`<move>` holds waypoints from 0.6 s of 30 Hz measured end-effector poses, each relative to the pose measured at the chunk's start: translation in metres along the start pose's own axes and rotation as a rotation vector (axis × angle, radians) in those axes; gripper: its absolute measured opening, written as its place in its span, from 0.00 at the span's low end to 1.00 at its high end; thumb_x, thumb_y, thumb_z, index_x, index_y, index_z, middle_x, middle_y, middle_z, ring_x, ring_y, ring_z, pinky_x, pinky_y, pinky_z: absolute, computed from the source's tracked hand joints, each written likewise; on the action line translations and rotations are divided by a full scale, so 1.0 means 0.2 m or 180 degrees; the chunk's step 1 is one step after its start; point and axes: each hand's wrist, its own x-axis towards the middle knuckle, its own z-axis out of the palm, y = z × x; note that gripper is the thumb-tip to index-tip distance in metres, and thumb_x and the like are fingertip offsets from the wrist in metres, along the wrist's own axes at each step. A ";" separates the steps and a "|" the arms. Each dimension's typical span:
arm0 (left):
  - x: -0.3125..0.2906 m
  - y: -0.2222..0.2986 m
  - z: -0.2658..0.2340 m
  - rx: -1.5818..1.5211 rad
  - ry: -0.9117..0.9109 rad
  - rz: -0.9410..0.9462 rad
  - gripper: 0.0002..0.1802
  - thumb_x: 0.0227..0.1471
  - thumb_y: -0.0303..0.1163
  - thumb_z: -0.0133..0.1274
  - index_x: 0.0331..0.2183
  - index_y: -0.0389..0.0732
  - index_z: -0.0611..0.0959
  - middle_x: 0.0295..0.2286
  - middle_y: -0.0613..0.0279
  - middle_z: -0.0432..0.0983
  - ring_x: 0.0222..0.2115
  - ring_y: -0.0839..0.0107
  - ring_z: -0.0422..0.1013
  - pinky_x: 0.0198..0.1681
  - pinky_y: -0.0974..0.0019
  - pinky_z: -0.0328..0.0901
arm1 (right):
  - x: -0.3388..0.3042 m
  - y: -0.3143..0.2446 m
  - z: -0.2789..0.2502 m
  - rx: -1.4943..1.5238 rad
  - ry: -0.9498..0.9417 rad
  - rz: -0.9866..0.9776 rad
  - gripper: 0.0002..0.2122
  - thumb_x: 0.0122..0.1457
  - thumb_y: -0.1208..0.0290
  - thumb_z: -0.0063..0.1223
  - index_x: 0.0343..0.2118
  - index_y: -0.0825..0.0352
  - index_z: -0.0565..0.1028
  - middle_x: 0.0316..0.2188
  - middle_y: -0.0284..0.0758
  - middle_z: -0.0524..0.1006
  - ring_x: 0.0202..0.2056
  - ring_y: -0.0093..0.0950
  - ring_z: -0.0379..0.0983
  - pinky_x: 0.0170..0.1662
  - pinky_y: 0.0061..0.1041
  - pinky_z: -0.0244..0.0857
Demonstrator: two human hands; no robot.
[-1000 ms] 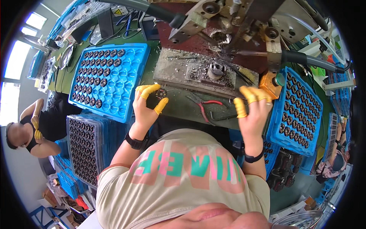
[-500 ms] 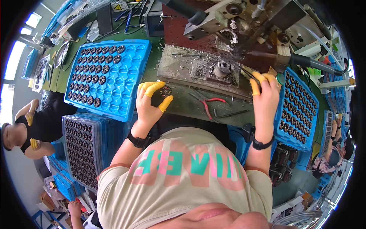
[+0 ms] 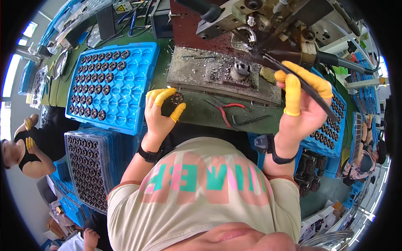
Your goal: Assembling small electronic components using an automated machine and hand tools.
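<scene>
A small round black wound part, resembling a motor stator, sits between the thumb and fingertips of my left hand, over the bench's near edge. Yellow finger cots cover fingertips on both hands. My right hand is closed round dark tweezers, whose tips point up and left toward the machine. Between the hands, a metal fixture post stands on a grey steel base strewn with shavings. Red-handled pliers and a black hex key lie on the green bench below it.
A blue tray partly filled with round parts is at left; another filled tray is at right. Stacked trays stand below left. The machine head overhangs the base. Co-workers sit on both sides.
My right hand has lifted and turned, with the tweezers now lying across its palm. My left hand, still with the round part, has shifted only slightly. The whole view has moved a little.
</scene>
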 end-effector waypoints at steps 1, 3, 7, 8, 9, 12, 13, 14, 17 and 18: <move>0.00 0.00 0.00 0.0004 0.0006 -0.0014 0.25 0.34 0.25 0.69 0.39 0.38 0.80 0.37 0.56 0.75 0.38 0.55 0.70 0.43 0.60 0.65 | 0.01 0.01 0.02 -0.0006 0.0003 -0.0001 0.10 0.56 0.84 0.57 0.39 0.76 0.69 0.38 0.47 0.77 0.34 0.27 0.78 0.39 0.22 0.74; 0.00 0.00 0.00 -0.0032 0.0003 -0.0021 0.25 0.34 0.25 0.69 0.39 0.38 0.81 0.37 0.55 0.75 0.38 0.55 0.70 0.43 0.60 0.65 | 0.01 0.02 0.05 0.0150 0.0063 -0.0055 0.10 0.56 0.84 0.57 0.38 0.76 0.69 0.38 0.46 0.77 0.34 0.27 0.78 0.40 0.22 0.73; 0.00 0.00 0.00 -0.0035 -0.0013 0.0023 0.25 0.34 0.25 0.69 0.39 0.38 0.81 0.37 0.55 0.75 0.38 0.55 0.70 0.42 0.60 0.66 | 0.03 0.04 0.09 -0.0110 0.0155 -0.0215 0.09 0.57 0.78 0.58 0.38 0.75 0.71 0.35 0.45 0.79 0.30 0.27 0.78 0.31 0.20 0.73; 0.00 -0.01 0.00 -0.0042 -0.0018 0.0023 0.25 0.34 0.25 0.69 0.39 0.38 0.81 0.37 0.55 0.75 0.38 0.55 0.70 0.42 0.60 0.66 | 0.04 0.05 0.10 -0.0119 0.0157 -0.0212 0.09 0.57 0.78 0.58 0.38 0.75 0.71 0.35 0.45 0.79 0.30 0.27 0.78 0.31 0.20 0.73; 0.00 -0.01 -0.01 -0.0028 -0.0010 0.0021 0.25 0.34 0.25 0.69 0.39 0.38 0.81 0.37 0.55 0.75 0.38 0.55 0.70 0.42 0.60 0.66 | 0.04 0.05 0.10 -0.0115 0.0147 -0.0221 0.09 0.57 0.79 0.58 0.38 0.75 0.71 0.35 0.45 0.79 0.30 0.27 0.78 0.31 0.19 0.72; 0.00 -0.01 -0.01 -0.0028 -0.0002 0.0016 0.25 0.33 0.25 0.69 0.39 0.38 0.81 0.37 0.55 0.75 0.38 0.55 0.70 0.42 0.60 0.66 | 0.04 0.04 0.11 -0.0065 0.0133 -0.0163 0.09 0.56 0.81 0.58 0.38 0.74 0.71 0.35 0.42 0.78 0.31 0.25 0.77 0.34 0.20 0.72; 0.00 -0.01 -0.01 -0.0032 0.0000 0.0015 0.25 0.33 0.25 0.69 0.39 0.38 0.81 0.36 0.55 0.75 0.38 0.55 0.70 0.42 0.60 0.66 | 0.04 0.04 0.12 -0.0008 0.0129 -0.0098 0.09 0.55 0.84 0.58 0.37 0.74 0.71 0.35 0.40 0.78 0.32 0.24 0.76 0.37 0.20 0.72; 0.00 -0.01 -0.01 -0.0040 -0.0003 0.0016 0.25 0.33 0.25 0.69 0.39 0.38 0.81 0.36 0.55 0.75 0.38 0.55 0.70 0.42 0.60 0.66 | 0.04 0.04 0.12 -0.0016 0.0132 -0.0098 0.09 0.55 0.84 0.58 0.37 0.74 0.71 0.35 0.40 0.78 0.32 0.24 0.76 0.37 0.20 0.72; 0.00 -0.01 -0.01 -0.0024 -0.0011 0.0039 0.25 0.33 0.25 0.70 0.39 0.38 0.81 0.36 0.55 0.75 0.38 0.54 0.70 0.42 0.60 0.66 | 0.04 0.04 0.12 0.0036 0.0143 -0.0097 0.08 0.55 0.84 0.58 0.37 0.74 0.71 0.35 0.40 0.77 0.31 0.24 0.76 0.36 0.20 0.72; 0.00 -0.01 -0.01 -0.0023 -0.0003 0.0056 0.25 0.33 0.25 0.70 0.39 0.38 0.81 0.36 0.55 0.75 0.38 0.55 0.70 0.42 0.60 0.66 | 0.04 0.04 0.12 -0.0001 0.0132 -0.0085 0.08 0.55 0.84 0.58 0.37 0.74 0.71 0.35 0.40 0.77 0.30 0.24 0.76 0.36 0.20 0.72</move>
